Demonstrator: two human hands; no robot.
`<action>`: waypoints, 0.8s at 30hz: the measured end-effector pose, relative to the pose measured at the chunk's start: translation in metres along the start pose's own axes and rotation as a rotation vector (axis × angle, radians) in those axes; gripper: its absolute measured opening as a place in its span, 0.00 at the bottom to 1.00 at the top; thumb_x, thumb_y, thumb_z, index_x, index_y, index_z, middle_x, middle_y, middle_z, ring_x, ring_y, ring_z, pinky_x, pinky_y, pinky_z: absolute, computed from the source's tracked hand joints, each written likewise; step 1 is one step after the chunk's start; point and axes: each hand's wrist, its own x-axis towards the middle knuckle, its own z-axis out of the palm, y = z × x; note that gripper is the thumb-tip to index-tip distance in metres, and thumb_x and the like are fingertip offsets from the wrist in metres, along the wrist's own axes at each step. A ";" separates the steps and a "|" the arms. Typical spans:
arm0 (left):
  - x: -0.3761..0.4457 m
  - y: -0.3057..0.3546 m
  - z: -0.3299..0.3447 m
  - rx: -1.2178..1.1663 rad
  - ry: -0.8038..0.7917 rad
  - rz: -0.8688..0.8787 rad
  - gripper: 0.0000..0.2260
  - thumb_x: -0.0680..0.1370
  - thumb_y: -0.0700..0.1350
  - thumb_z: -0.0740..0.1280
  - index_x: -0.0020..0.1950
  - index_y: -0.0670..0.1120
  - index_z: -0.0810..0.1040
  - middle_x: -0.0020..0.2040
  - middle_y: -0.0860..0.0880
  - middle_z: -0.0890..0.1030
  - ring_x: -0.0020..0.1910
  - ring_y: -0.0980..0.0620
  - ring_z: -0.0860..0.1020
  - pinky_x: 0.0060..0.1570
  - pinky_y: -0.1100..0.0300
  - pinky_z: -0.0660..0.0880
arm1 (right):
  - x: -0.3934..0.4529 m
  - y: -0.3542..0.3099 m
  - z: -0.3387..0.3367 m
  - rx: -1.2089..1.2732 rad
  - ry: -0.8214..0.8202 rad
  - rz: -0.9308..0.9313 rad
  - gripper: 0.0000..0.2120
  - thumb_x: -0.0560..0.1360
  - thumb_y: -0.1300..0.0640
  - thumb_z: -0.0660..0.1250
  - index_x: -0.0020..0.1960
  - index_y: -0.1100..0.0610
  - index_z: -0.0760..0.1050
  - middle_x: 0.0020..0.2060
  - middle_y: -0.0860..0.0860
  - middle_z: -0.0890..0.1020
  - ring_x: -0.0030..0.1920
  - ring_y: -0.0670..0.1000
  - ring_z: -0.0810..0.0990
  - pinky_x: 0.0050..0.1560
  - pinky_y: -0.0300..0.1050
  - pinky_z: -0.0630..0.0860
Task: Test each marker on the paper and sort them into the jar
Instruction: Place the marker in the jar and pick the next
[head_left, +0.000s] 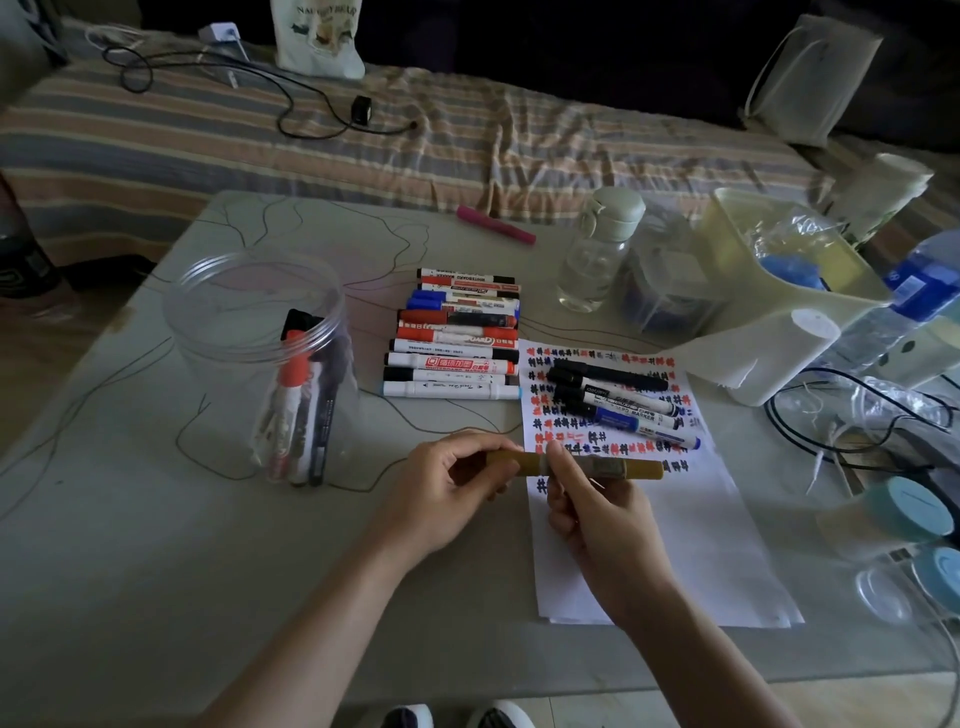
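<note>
Your surface (156, 545) carries everything, with the striped bed (260, 135) behind it. Largest on it is the clear jar (249, 332), standing upright to your left, already holding a few markers (298, 410) on end. To your right lies the paper (675, 545), its upper half covered in red, black and blue test marks, its lower half bare. Between jar and paper sits a row of untested markers (452, 332), each lying left to right; several barrels read "WHITEBOARD MARKER", and the rest of the print is too small to make out. A few more markers (618, 402) rest aslant on the paper's marked part, one of which reads "MARKER". Smallest, and the one that matters: the mustard-yellow marker (576, 464), held level in the air over the paper's left edge, its long axis running left to right. Your left hand (452, 493) has its grip curled round the left end, and your right hand (592, 499) pinches the barrel near the middle. The pose looks like a cap being pulled or pressed on; I cannot tell which. The bare paper lies just below your right hand, while the jar stands well off to the left, nearer your left hand.
</note>
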 end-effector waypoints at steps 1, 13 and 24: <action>0.000 0.000 0.000 -0.008 0.002 -0.001 0.08 0.75 0.45 0.71 0.53 0.50 0.83 0.41 0.55 0.84 0.38 0.57 0.82 0.43 0.66 0.77 | 0.000 0.002 0.001 0.009 0.003 0.007 0.09 0.74 0.57 0.71 0.45 0.63 0.77 0.28 0.52 0.73 0.28 0.46 0.70 0.27 0.37 0.68; 0.000 0.008 -0.004 0.013 -0.049 -0.016 0.08 0.74 0.44 0.71 0.52 0.53 0.83 0.44 0.55 0.84 0.41 0.54 0.82 0.45 0.63 0.79 | -0.006 -0.017 -0.014 -0.007 -0.108 0.167 0.17 0.75 0.50 0.68 0.48 0.65 0.80 0.30 0.51 0.75 0.29 0.46 0.72 0.29 0.37 0.71; -0.017 0.040 -0.009 0.056 -0.078 -0.123 0.11 0.73 0.55 0.69 0.51 0.51 0.82 0.40 0.50 0.85 0.40 0.53 0.83 0.49 0.58 0.79 | -0.009 -0.045 -0.068 -0.967 -0.263 -0.463 0.05 0.75 0.57 0.72 0.49 0.48 0.82 0.37 0.44 0.84 0.40 0.43 0.82 0.41 0.34 0.78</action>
